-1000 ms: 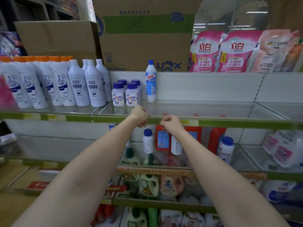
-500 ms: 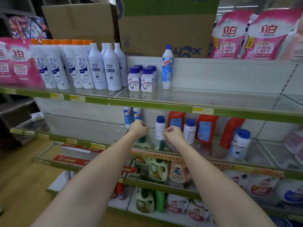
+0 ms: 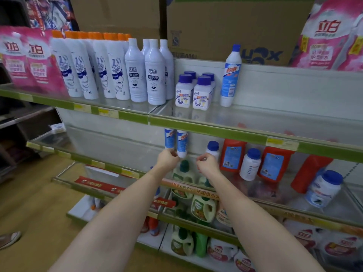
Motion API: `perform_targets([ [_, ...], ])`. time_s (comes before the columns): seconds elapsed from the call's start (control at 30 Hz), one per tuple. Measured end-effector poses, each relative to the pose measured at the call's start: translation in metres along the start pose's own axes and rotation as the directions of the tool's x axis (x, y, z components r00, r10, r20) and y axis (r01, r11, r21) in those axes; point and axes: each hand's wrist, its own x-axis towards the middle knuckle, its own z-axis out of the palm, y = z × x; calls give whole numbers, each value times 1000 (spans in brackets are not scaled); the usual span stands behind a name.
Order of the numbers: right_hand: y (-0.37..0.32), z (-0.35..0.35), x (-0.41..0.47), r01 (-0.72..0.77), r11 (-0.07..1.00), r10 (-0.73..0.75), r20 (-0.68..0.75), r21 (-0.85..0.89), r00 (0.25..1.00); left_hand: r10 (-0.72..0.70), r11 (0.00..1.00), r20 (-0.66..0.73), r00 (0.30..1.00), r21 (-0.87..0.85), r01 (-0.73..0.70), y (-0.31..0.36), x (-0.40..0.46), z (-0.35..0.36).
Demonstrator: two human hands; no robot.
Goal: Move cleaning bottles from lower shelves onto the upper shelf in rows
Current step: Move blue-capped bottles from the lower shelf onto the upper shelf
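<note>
Slim cylindrical blue-labelled plastic bottles point(image 3: 177, 142), glossy.

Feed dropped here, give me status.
Left hand at base of two blue-label bottles, grip unclear. Right hand curled, holding nothing. Upper shelf overhangs them.

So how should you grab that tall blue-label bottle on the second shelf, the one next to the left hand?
Probably round its lower body, coming from the front. The tall bottle stands upright, and its top is hidden behind the upper shelf's green edge, so only its lower part shows. The left hand is right beside its base. A twin bottle stands close on its left, so the front is clearest.
</note>
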Motion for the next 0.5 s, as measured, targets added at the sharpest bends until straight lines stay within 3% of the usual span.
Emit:
perform_targets([
  [0.27, -3, 53, 46, -53, 997, 57, -78, 57, 995, -17, 989, 75, 997, -142, 28, -40, 78, -2],
  [0.5, 1, 84, 78, -31, 996, 44, -147, 88, 988, 19, 992, 158, 987, -128, 1, -64, 128, -2],
])
